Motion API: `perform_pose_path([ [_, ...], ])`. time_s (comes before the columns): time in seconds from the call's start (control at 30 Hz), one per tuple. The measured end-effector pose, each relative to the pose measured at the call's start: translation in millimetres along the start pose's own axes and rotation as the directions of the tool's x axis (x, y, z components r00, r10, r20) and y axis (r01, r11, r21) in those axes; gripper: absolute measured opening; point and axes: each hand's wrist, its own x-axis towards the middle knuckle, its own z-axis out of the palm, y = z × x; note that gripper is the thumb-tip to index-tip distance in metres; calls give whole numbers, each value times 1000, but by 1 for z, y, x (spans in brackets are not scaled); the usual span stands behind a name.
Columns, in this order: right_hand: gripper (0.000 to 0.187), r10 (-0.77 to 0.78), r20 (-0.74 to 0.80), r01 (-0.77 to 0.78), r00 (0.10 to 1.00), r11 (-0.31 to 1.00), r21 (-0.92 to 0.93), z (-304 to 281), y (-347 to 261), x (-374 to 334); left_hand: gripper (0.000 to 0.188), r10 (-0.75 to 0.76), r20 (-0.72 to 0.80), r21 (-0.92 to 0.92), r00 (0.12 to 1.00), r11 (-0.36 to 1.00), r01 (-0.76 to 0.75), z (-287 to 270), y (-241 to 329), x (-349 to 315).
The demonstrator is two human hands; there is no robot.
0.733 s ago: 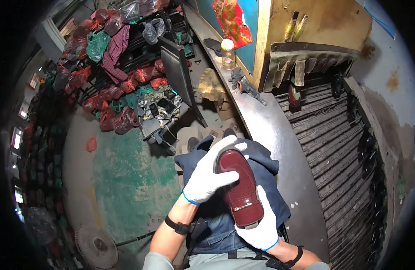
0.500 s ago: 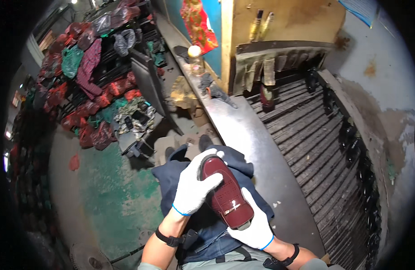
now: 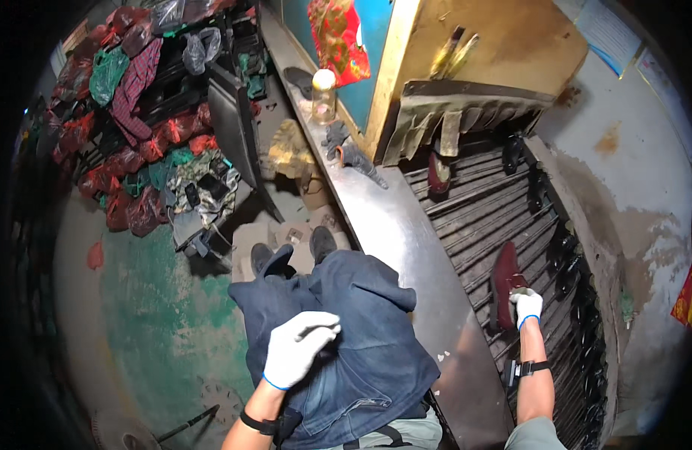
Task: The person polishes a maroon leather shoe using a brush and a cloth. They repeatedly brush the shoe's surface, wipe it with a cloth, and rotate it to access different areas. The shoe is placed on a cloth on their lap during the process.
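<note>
A dark red shoe (image 3: 503,281) lies lengthwise on the slatted conveyor (image 3: 466,225) to my right, its toe pointing away from me. My right hand (image 3: 526,305), in a white glove, reaches out and grips the shoe near its heel end. Above my lap hovers my left hand (image 3: 301,346), also gloved in white, its fingers stretched out and nothing in it. Dark blue cloth (image 3: 346,322) covers my thighs. Farther off, a second dark red shoe (image 3: 439,174) sits on the slats beside the hanging flaps of a wooden housing.
A metal ledge (image 3: 406,255) runs between my legs and the slats. On it stand a clear jar (image 3: 324,101) with a pale lid and a dark tool (image 3: 353,157). Black shoes (image 3: 564,262) line the conveyor's far right side. Racks with red bags (image 3: 124,176) fill the upper left.
The dark red shoe has gone from both hands over my lap to the slats on the right, still in my right hand. My left hand has let go and stays over the lap.
</note>
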Motion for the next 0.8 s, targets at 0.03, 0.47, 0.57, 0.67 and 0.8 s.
perform_pose_path([
  [0.03, 27, 87, -98, -95, 991, 992, -81, 2, 4, 1, 35, 86, 36, 169, 996, 981, -91, 8, 4, -1],
  [0.47, 46, -464, 532, 504, 709, 860, 79, 234, -185, -244, 96, -96, 828, 534, 552, 435, -725, 76, -22, -62],
  [0.57, 20, -682, 341, 682, 647, 717, 142, 237, -192, -255, 46, -25, 839, 506, 544, 407, -761, 75, -45, -74],
  [0.67, 18, -701, 275, 707, 658, 701, 95, 222, -196, -259, 30, 35, 877, 389, 478, 531, -753, 75, -70, -86],
  [0.8, 15, -680, 210, 686, 702, 726, 57, 187, -192, -254, 37, 161, 779, -6, 607, 968, -249, 70, -110, -126],
])
